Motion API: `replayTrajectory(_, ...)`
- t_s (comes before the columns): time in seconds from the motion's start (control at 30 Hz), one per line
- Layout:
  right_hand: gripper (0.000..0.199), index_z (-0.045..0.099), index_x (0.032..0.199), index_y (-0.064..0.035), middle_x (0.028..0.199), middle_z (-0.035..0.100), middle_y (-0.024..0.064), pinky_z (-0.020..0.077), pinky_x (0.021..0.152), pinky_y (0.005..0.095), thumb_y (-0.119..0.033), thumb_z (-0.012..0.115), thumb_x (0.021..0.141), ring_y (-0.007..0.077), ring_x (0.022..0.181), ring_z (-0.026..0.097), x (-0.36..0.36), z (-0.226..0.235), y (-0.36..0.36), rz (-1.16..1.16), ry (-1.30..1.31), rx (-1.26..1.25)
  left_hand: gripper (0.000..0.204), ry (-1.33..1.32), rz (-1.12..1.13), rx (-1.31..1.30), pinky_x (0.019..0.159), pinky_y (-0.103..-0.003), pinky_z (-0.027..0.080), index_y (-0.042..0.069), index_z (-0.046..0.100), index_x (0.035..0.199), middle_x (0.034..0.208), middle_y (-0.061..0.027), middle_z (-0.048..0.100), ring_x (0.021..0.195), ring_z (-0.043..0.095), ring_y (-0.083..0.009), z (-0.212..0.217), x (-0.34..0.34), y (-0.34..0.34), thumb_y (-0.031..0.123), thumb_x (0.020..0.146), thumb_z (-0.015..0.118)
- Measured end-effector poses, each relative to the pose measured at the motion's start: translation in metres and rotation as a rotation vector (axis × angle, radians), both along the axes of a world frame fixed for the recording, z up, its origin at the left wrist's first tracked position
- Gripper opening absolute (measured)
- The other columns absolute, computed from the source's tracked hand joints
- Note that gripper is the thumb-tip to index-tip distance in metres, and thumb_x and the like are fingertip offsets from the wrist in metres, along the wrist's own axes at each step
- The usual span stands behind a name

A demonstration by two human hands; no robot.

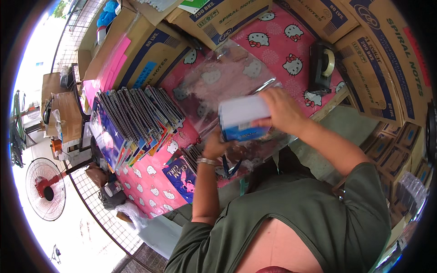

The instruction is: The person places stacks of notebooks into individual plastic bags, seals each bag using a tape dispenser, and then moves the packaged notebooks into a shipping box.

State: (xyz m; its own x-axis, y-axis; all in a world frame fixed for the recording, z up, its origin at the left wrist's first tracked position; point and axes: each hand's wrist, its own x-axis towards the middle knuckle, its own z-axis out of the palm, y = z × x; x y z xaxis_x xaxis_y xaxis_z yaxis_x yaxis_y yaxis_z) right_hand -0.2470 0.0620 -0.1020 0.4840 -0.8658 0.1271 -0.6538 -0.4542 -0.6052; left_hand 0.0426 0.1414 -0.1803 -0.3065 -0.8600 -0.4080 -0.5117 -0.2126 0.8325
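A small stack of notebooks with white pages and a blue cover is raised over the table, slightly blurred. My right hand grips its right side, the thumb across the blue cover. Around the lower left corner of the stack, my left hand closes, its fingers partly hidden. Beneath both hands lies a clear plastic sheet or bag on the pink patterned tablecloth. Left of my hands stand spiral notebooks packed in a long row. A smaller pile of notebooks lies beside my left forearm.
Cardboard boxes line the table's far side, and more boxes stand at the right. A black tape dispenser sits near the table's right edge. At the far left are a fan and a wire grille.
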Motion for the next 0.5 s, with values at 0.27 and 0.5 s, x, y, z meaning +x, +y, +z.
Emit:
replayTrajectory(0.27,0.091,0.06,0.108,0.0089,0.1,0.065,0.0293,0.0493,0.084,0.0467,-0.076,0.051,0.078,0.042,0.096,0.064,0.041,-0.128,-0.019,-0.531,-0.043,0.736,0.062,-0.002,0.333,0.401,0.1,-0.033,0.04,-0.009,0.05,0.129,0.122,-0.0152,0.06,0.114,0.054,-0.0215,0.013,0.037,-0.111,0.026,0.082,0.074)
replayTrajectory(0.5,0.075,0.058,0.114,0.0064,0.117,0.057,0.0299,0.0426,0.095,0.0464,-0.062,0.056,0.084,0.0424,0.11,0.056,0.037,-0.13,0.003,-0.676,-0.313,0.532,0.069,0.156,0.203,0.425,0.099,-0.035,0.039,-0.008,0.047,0.131,0.123,-0.0139,0.06,0.115,0.053,-0.0217,-0.036,0.056,-0.12,0.032,0.082,0.074)
